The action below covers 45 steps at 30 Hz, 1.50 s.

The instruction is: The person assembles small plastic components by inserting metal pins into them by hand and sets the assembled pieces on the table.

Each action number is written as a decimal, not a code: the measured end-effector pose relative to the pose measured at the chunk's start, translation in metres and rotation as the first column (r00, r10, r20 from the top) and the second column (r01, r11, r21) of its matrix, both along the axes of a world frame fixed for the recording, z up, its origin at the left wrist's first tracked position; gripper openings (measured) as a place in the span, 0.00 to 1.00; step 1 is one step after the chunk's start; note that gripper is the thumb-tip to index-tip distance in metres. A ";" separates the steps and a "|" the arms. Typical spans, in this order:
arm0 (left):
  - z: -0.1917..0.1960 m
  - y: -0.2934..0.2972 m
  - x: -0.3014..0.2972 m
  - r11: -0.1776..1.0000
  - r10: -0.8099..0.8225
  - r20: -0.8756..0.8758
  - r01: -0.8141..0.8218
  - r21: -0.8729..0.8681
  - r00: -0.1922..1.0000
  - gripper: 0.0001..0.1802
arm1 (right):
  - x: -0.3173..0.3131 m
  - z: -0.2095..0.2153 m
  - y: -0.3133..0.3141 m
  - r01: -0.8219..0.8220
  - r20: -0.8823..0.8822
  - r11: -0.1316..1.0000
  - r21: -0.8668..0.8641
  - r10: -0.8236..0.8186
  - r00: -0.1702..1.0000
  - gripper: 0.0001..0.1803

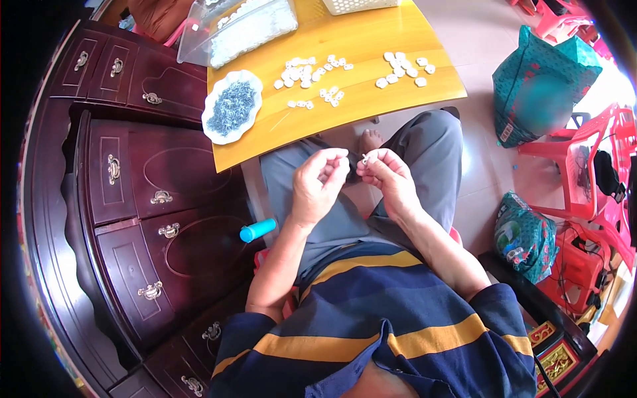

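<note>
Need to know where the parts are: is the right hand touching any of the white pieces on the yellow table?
Apart. The head view shows the right hand raised over the lap, clear of the white pieces on the yellow table.

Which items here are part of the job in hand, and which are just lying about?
In the job:
left hand and right hand, pinching a tiny white piece
white pieces on the yellow table
plate of small grey parts
clear bag of white pieces

Lying about:
blue tube
dark wooden cabinet
green bags
red plastic chairs
</note>
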State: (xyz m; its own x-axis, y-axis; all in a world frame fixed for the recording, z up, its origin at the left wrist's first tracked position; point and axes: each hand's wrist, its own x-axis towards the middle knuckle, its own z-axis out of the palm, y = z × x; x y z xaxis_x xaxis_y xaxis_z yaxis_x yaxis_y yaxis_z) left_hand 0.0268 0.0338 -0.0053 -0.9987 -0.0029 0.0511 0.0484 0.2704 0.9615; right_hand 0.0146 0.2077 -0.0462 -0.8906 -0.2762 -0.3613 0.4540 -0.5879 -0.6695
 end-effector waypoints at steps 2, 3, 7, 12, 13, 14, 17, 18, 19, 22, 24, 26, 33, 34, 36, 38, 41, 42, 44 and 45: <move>0.000 -0.007 -0.006 0.999 0.002 -0.044 -0.004 -0.045 0.999 0.11 | 0.001 0.002 -0.001 -0.036 -0.061 0.998 0.049 0.039 0.997 0.05; 0.000 -0.009 -0.006 0.999 0.005 -0.044 -0.007 -0.046 0.999 0.11 | 0.002 0.004 -0.002 -0.066 -0.088 0.995 0.080 0.073 0.993 0.06; 0.009 -0.006 -0.007 0.994 -0.022 -0.069 0.014 -0.108 0.997 0.09 | 0.004 0.005 -0.003 -0.102 -0.148 0.987 0.121 0.120 0.982 0.06; 0.015 -0.002 -0.007 0.991 -0.047 -0.080 0.036 -0.132 0.996 0.09 | 0.005 0.003 -0.005 -0.103 -0.181 0.986 0.132 0.126 0.975 0.06; 0.015 -0.002 -0.007 0.990 -0.055 -0.082 0.044 -0.131 0.995 0.09 | 0.006 0.002 -0.005 -0.104 -0.188 0.984 0.142 0.130 0.973 0.06; 0.015 -0.002 -0.007 0.990 -0.063 -0.084 0.052 -0.130 0.994 0.09 | 0.006 0.003 -0.005 -0.105 -0.188 0.984 0.142 0.131 0.973 0.06; 0.013 -0.003 -0.007 0.985 -0.094 -0.114 0.076 -0.153 0.989 0.09 | 0.006 0.004 -0.006 -0.103 -0.190 0.980 0.170 0.135 0.973 0.06; 0.014 -0.003 -0.007 0.986 -0.092 -0.116 0.074 -0.152 0.989 0.09 | 0.006 0.006 -0.006 -0.092 -0.189 0.981 0.170 0.125 0.974 0.05; 0.014 -0.003 -0.008 0.985 -0.102 -0.117 0.084 -0.150 0.988 0.09 | 0.005 0.007 -0.006 -0.080 -0.189 0.982 0.170 0.112 0.976 0.04; 0.016 -0.002 -0.008 0.984 -0.112 -0.112 0.095 -0.152 0.987 0.09 | 0.006 0.006 -0.007 -0.076 -0.189 0.982 0.174 0.109 0.976 0.04; 0.017 -0.001 -0.008 0.983 -0.113 -0.106 0.096 -0.156 0.988 0.09 | 0.006 0.006 -0.007 -0.073 -0.192 0.980 0.187 0.109 0.975 0.04; 0.019 -0.001 -0.009 0.975 -0.149 -0.123 0.124 -0.185 0.981 0.08 | 0.006 0.006 -0.007 -0.070 -0.195 0.977 0.201 0.110 0.975 0.04; 0.016 -0.007 -0.012 0.972 -0.184 -0.110 0.164 -0.166 0.977 0.08 | 0.007 0.004 -0.009 -0.077 -0.163 0.979 0.189 0.108 0.981 0.06; 0.015 -0.009 -0.013 0.965 -0.201 -0.099 0.179 -0.191 0.975 0.08 | 0.007 0.006 -0.009 -0.091 -0.152 0.979 0.185 0.120 0.981 0.06; 0.014 -0.010 -0.015 0.957 -0.216 -0.087 0.194 -0.214 0.972 0.08 | 0.006 0.008 -0.008 -0.110 -0.132 0.976 0.187 0.135 0.982 0.07; 0.013 -0.010 -0.015 0.957 -0.219 -0.071 0.199 -0.213 0.973 0.08 | 0.005 0.011 -0.007 -0.126 -0.112 0.974 0.187 0.149 0.982 0.07; 0.012 -0.008 -0.015 0.957 -0.232 -0.062 0.217 -0.192 0.971 0.09 | 0.004 0.011 -0.006 -0.136 -0.075 0.984 0.112 0.145 0.986 0.07; 0.011 -0.008 -0.015 0.957 -0.234 -0.062 0.218 -0.192 0.970 0.09 | 0.005 0.008 -0.006 -0.142 -0.088 0.981 0.130 0.154 0.984 0.07; 0.010 -0.006 -0.015 0.970 -0.189 -0.031 0.181 -0.164 0.982 0.09 | 0.005 0.005 -0.006 -0.144 -0.100 0.979 0.147 0.160 0.982 0.07; 0.008 -0.005 -0.014 0.969 -0.191 -0.031 0.183 -0.164 0.981 0.09 | 0.005 0.004 -0.006 -0.145 -0.099 0.979 0.143 0.160 0.982 0.07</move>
State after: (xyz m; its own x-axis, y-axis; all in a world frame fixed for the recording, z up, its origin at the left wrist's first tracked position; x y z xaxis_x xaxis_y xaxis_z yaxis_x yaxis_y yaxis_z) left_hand 0.0128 0.0292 0.0030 -0.9772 0.1957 0.0818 0.1561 0.4021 0.9022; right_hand 0.0193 0.2021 -0.0422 -0.8780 -0.3675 -0.3068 0.4506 -0.4184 -0.7886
